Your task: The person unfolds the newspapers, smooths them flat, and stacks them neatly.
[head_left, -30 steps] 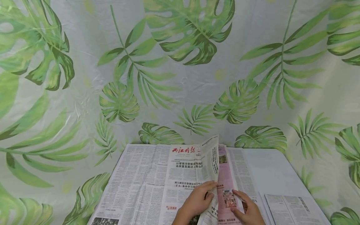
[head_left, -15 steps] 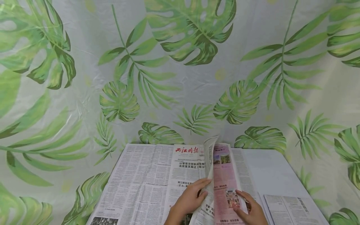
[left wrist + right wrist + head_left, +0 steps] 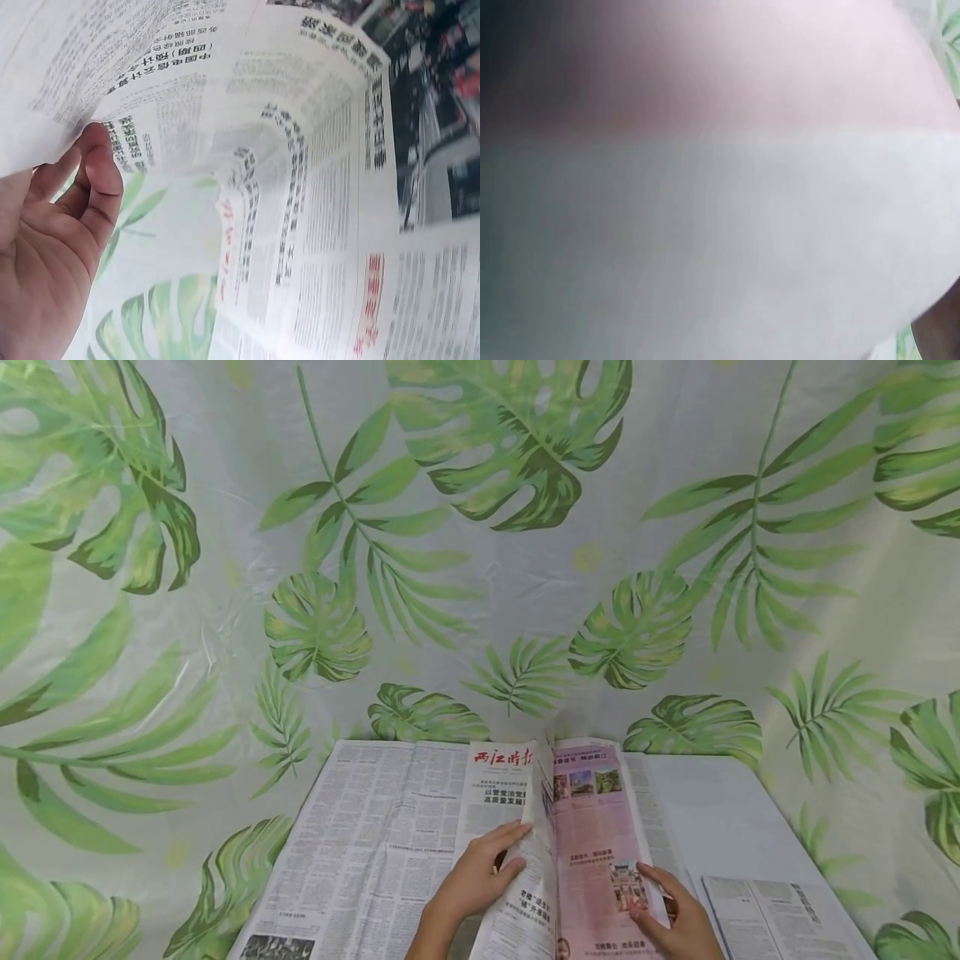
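Clerk: Location of the newspaper (image 3: pixel 557 860)?

Inspector: Open on the white table (image 3: pixel 727 802), over spread newsprint sheets (image 3: pixel 352 827). A page on its left (image 3: pixel 521 906) is lifted and curved; the pink page (image 3: pixel 588 835) faces up on the right.

Clerk: Left hand?

Inspector: The left hand (image 3: pixel 480 870) pinches the lifted page's edge between thumb and fingertips, confirmed by the left wrist view.

Clerk: Right hand?

Inspector: The right hand (image 3: pixel 677 917) grips the pink page's right margin, fingers bent, thumb over the printed face. The right wrist view is too blurred to add detail.

Clerk: Surroundings?

Inspector: Folded newsprint (image 3: pixel 776 914) lies right of that hand; leaf-patterned sheeting (image 3: pixel 517 585) hangs behind the table.
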`<state>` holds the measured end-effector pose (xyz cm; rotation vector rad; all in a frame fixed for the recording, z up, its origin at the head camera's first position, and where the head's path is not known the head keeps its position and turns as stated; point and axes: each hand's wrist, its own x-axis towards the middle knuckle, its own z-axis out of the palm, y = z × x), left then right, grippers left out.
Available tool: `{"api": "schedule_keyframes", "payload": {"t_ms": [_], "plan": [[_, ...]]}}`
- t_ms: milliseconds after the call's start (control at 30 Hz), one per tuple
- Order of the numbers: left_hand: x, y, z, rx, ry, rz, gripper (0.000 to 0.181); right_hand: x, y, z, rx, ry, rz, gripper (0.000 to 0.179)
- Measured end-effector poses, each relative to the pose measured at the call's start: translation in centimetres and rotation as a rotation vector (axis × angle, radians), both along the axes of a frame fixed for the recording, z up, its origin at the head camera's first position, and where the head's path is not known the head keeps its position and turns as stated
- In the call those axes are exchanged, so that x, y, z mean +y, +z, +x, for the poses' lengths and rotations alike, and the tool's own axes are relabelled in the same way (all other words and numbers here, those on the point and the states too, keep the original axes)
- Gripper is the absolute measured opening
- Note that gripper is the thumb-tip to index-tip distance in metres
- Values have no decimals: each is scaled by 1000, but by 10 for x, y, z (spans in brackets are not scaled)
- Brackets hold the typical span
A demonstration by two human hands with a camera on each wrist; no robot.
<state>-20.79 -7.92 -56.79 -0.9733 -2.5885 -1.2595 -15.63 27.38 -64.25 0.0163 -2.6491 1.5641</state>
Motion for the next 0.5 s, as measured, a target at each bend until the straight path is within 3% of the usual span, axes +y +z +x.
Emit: {"api": "schedule_keyframes", "payload": {"t_ms": [133, 367, 500], "plan": [[-11, -2, -1, -5, 35, 7, 53, 3, 3, 1, -14, -7, 66, 63], [-29, -3, 0, -48, 54, 13, 57, 6, 8, 1, -33, 41, -98, 69], [-39, -4, 2, -75, 43, 34, 58, 7, 10, 0, -45, 29, -57, 69]]}}
